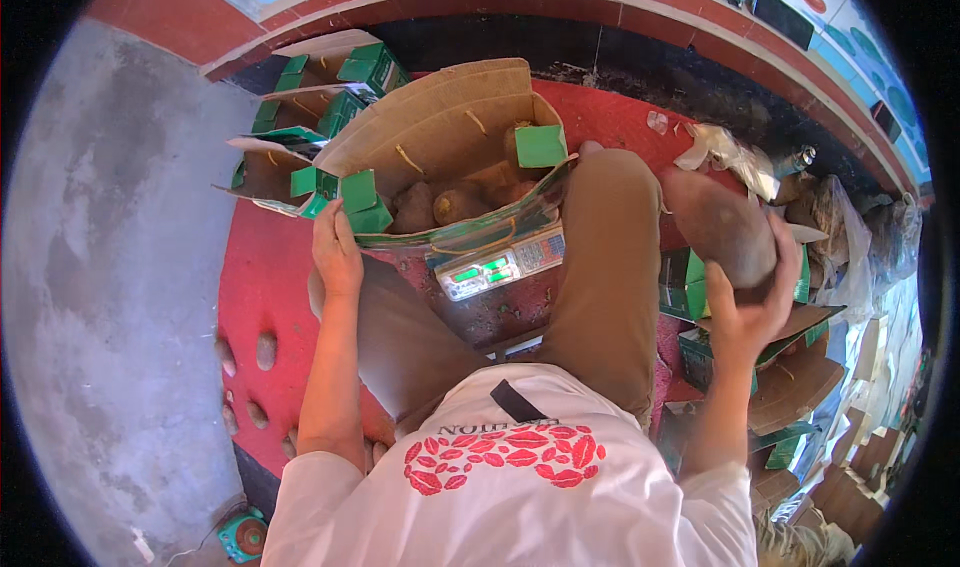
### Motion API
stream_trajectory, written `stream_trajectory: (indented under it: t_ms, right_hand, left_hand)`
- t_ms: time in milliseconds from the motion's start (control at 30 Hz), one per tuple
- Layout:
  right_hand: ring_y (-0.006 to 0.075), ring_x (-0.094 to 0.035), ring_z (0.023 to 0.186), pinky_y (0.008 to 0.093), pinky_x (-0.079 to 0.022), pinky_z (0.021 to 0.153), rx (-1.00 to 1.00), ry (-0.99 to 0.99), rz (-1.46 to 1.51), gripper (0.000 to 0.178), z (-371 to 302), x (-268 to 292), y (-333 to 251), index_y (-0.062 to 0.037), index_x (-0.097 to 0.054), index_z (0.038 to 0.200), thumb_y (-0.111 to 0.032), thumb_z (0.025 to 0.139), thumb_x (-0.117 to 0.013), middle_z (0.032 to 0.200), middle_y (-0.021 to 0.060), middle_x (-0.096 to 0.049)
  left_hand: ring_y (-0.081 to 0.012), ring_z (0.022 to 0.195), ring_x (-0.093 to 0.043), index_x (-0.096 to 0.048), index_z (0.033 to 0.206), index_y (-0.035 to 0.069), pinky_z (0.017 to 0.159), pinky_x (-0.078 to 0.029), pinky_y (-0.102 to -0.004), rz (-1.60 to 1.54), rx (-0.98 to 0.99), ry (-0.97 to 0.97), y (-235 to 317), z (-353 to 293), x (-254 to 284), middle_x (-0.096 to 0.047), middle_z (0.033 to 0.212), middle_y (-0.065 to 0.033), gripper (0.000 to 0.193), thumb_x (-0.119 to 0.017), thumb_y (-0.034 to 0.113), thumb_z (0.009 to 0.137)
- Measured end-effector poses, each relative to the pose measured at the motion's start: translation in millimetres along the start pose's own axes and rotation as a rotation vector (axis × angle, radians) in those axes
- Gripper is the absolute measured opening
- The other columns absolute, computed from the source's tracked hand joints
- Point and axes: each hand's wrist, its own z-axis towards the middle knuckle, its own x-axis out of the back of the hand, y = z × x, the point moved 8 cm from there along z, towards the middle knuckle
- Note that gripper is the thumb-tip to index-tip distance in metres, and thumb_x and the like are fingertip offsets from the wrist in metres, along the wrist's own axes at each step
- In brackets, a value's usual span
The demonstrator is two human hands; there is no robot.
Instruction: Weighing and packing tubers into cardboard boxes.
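My right hand is wrapped round a large brown oval tuber, held up to the right of my right knee and slightly blurred. At the near left corner of an opened cardboard box, my left hand grips the edge beside a green flap. Inside the box lie several brown tubers, one with a yellowish patch; the box's front wall hides part of them. Between my legs, a digital scale with lit green displays shows just in front of the box, which seems to stand on it.
Open green cartons stand at the far left. More cartons are piled on the right, near plastic bags and a can. Several loose tubers lie on the red mat. A small teal device sits at lower left.
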Motion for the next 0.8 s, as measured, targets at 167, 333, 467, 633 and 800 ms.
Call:
stream_trajectory:
  t_ms: [167,333,467,633,800]
  right_hand:
    - [0.0321,-0.053,0.102,0.0378,-0.044,0.089,0.266,-0.315,0.249,0.060,47.6,-105.3,-73.5,-0.0032,-0.053,0.114,-0.015,0.060,-0.076,0.110,0.0151,-0.055]
    - [0.0335,-0.054,0.097,0.0393,-0.047,0.080,0.369,-0.534,0.243,0.051,41.7,-216.3,-88.5,-0.0039,-0.054,0.109,-0.013,0.063,-0.074,0.102,0.0163,-0.052]
    - [0.0314,-0.055,0.095,0.0400,-0.048,0.077,0.511,-0.566,0.180,0.041,33.7,-245.6,-91.4,-0.0046,-0.055,0.104,-0.012,0.066,-0.071,0.099,0.0142,-0.053]
    - [0.0312,-0.057,0.085,0.0384,-0.049,0.072,0.401,-0.481,0.282,0.016,38.4,-202.5,-85.2,-0.0030,-0.059,0.086,-0.009,0.072,-0.066,0.087,0.0114,-0.058]
    - [0.0293,-0.059,0.075,0.0338,-0.048,0.067,0.245,-0.258,0.260,0.007,28.8,-121.1,-47.7,-0.0003,-0.059,0.082,-0.002,0.076,-0.063,0.082,0.0131,-0.060]
  left_hand:
    - [-0.0302,0.099,-0.056,-0.058,0.107,0.000,0.087,-0.043,-0.0357,-0.001,-0.027,0.019,3.8,-1.2,2.8,-0.059,0.106,-0.0159,0.025,-0.043,0.014,0.092]
    - [-0.0308,0.100,-0.056,-0.058,0.107,0.001,0.087,-0.043,-0.0362,-0.023,-0.018,0.001,3.0,0.5,-1.0,-0.059,0.107,-0.0161,0.025,-0.044,0.014,0.091]
    - [-0.0312,0.100,-0.056,-0.058,0.107,0.001,0.088,-0.043,-0.0368,-0.004,0.000,-0.002,3.3,1.9,-0.9,-0.059,0.107,-0.0163,0.025,-0.044,0.015,0.091]
    - [-0.0317,0.100,-0.056,-0.058,0.107,0.002,0.088,-0.043,-0.0371,0.060,-0.054,-0.019,10.5,0.5,2.3,-0.059,0.107,-0.0167,0.025,-0.044,0.015,0.091]
    - [-0.0311,0.098,-0.057,-0.058,0.107,0.001,0.086,-0.043,-0.0366,-0.039,0.030,0.022,-7.3,-4.0,4.1,-0.060,0.104,-0.0170,0.026,-0.043,0.016,0.092]
